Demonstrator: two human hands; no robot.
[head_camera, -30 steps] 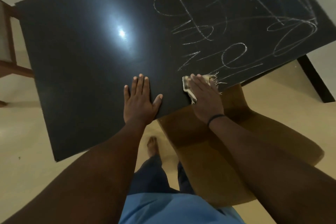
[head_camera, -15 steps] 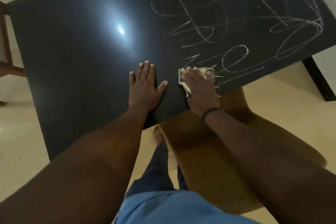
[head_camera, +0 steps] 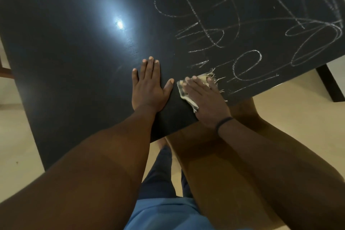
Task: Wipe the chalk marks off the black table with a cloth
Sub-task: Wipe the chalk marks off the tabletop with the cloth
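Right hand (head_camera: pixel 204 97), fingers flat together, hides most of the cloth (head_camera: pixel 183 91); left hand (head_camera: pixel 148 87) lies flat, fingers straight.

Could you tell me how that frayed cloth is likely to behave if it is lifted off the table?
The cloth would probably droop limply: it lies creased and flat under the right hand. It looks thin, so likely light. Loose threads at its frayed edge may shed or snag.
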